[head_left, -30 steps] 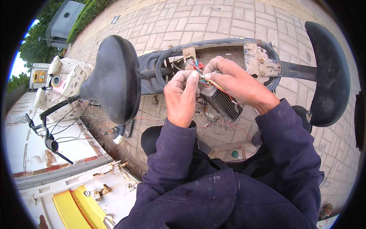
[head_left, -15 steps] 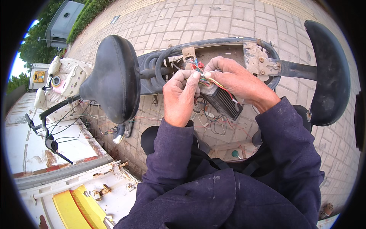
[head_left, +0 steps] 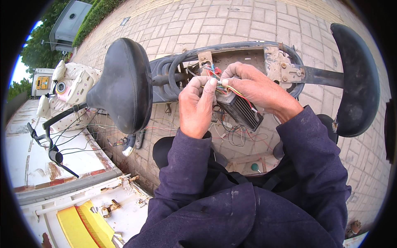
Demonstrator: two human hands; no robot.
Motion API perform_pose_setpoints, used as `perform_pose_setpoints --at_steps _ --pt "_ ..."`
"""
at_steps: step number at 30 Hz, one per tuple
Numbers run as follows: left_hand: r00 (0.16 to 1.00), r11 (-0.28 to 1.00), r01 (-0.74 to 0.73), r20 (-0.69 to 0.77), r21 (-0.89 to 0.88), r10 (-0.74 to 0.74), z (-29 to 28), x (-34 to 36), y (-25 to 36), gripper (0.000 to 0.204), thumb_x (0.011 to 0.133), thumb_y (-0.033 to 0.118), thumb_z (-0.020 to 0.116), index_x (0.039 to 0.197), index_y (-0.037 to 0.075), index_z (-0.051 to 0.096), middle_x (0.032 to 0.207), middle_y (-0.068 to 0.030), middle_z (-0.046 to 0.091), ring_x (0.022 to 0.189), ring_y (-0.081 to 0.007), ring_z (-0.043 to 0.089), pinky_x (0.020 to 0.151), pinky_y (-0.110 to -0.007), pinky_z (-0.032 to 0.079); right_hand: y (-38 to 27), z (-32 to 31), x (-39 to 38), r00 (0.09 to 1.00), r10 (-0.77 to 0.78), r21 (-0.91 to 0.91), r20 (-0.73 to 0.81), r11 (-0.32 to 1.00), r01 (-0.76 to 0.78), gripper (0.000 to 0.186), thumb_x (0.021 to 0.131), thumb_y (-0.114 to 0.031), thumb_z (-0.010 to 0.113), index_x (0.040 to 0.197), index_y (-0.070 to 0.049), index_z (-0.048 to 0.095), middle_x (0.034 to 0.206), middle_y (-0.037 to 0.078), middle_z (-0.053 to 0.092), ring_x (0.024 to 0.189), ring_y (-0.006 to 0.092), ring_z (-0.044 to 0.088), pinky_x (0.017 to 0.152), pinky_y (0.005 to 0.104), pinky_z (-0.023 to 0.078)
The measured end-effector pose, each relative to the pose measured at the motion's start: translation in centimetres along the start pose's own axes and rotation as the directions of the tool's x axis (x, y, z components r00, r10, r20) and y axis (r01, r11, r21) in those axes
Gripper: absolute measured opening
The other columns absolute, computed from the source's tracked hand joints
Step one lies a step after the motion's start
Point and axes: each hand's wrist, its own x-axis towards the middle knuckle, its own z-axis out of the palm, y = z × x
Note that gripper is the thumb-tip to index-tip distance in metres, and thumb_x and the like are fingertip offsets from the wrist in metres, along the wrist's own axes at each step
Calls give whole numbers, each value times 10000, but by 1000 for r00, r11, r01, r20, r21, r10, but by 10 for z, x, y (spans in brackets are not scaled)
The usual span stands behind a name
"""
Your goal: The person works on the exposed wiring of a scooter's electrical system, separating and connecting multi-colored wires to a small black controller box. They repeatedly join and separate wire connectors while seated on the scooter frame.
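Thumb and fingers of my left hand (head_left: 197,103) pinch one end of a small pale wire connector (head_left: 219,82). From the other side my right hand (head_left: 254,87) grips the same connector and its wires, the fingertips of both hands nearly meeting. Red, yellow and other coloured wires (head_left: 240,94) run out under my right hand. Just below hangs a dark finned metal box (head_left: 243,112), with wires entering its upper end. Behind my hands lies the dusty scooter frame (head_left: 231,47), its open compartment (head_left: 242,58) showing. A red connector (head_left: 215,71) sits among wires above my fingertips.
A black saddle (head_left: 122,84) stands left of the frame, a second black seat (head_left: 357,78) right. Loose wires (head_left: 240,138) trail over the paving (head_left: 331,99). Handlebars (head_left: 53,149) and a white metal surface (head_left: 31,153) lie left; a yellow strip (head_left: 84,225) is lower left.
My left hand has shifted very slightly to the right. My right hand stays nearly still, and both keep their pinch on the connector.
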Motion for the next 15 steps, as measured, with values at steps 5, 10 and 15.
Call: perform_pose_setpoints --at_steps 5,10,15 --pt "999 999 -32 -22 8 32 2 1 -2 211 1014 185 636 981 -23 646 717 23 572 615 -37 481 542 -216 397 1 0 0 1000 11 -1 -4 1000 -11 297 945 -202 547 1054 56 646 967 106 632 896 151 584 760 302 476" --pt "999 999 -34 -22 20 34 2 1 -2 211 1015 186 634 979 -21 645 710 23 568 610 -36 480 536 -217 395 2 0 1 1000 14 13 -5 1000 -14 296 945 -205 546 1055 50 650 973 106 638 893 151 586 760 303 476" --pt "999 999 -28 -23 23 28 2 1 -1 210 1016 187 632 979 -19 645 709 22 568 610 -36 478 536 -218 395 4 0 2 1000 13 13 3 1000 -13 296 941 -202 549 1062 50 650 978 106 639 895 154 588 767 309 479"
